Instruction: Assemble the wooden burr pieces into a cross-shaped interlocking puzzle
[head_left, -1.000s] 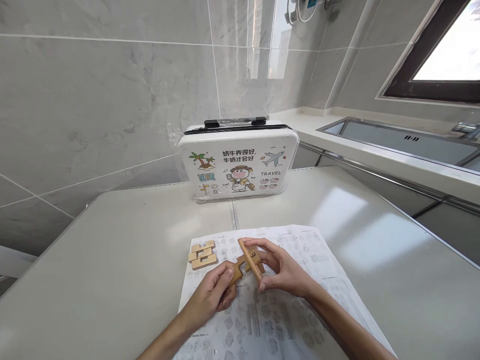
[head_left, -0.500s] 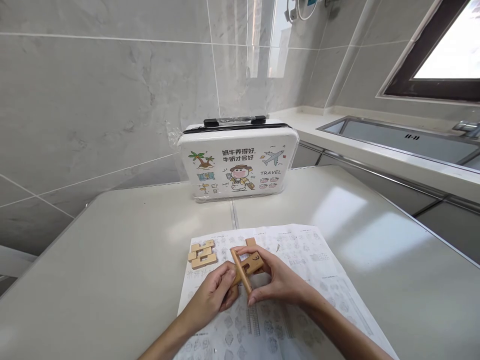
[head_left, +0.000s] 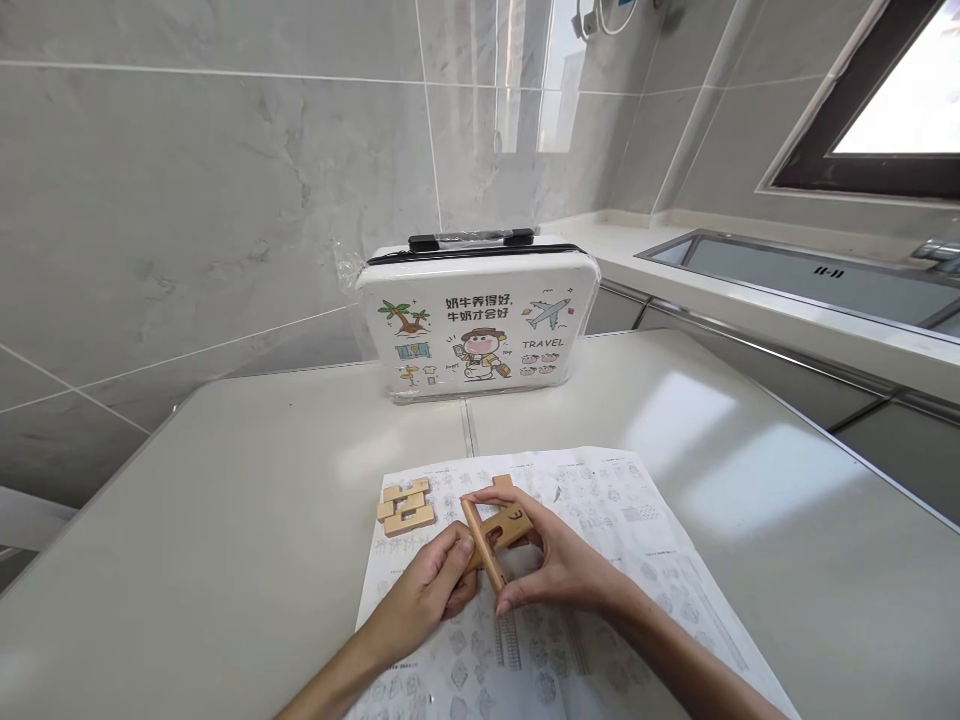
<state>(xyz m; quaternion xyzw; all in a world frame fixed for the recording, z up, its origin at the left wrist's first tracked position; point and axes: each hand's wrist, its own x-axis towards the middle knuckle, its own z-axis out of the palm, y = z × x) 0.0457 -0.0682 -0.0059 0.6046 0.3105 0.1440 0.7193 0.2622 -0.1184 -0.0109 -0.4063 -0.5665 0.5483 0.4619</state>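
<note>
My left hand (head_left: pixel 435 572) is closed, its thumb and fingers pinching the near end of a notched wooden puzzle piece (head_left: pixel 512 524) that has a dark mark near its far end. Across that piece stands a narrow wooden puzzle piece (head_left: pixel 484 545), held at its two ends between the thumb and fingertips of my right hand (head_left: pixel 559 560). The two pieces cross, but whether they interlock I cannot tell. Behind my right fingers another wooden piece (head_left: pixel 502 481) shows only in part. To the left, several flat wooden puzzle pieces (head_left: pixel 406 507) lie grouped together.
Under my hands a large printed sheet (head_left: pixel 630 620) with small diagrams covers part of the white table (head_left: pixel 225 520). At the table's back stands a white cartoon case (head_left: pixel 480 320) in clear plastic, against a tiled wall. A sink (head_left: pixel 795 270) is set in the counter at the right.
Both hands keep their grips, and the wooden pieces stay in almost the same place. The notched piece has shifted very slightly; the loose pieces on the left lie as before.
</note>
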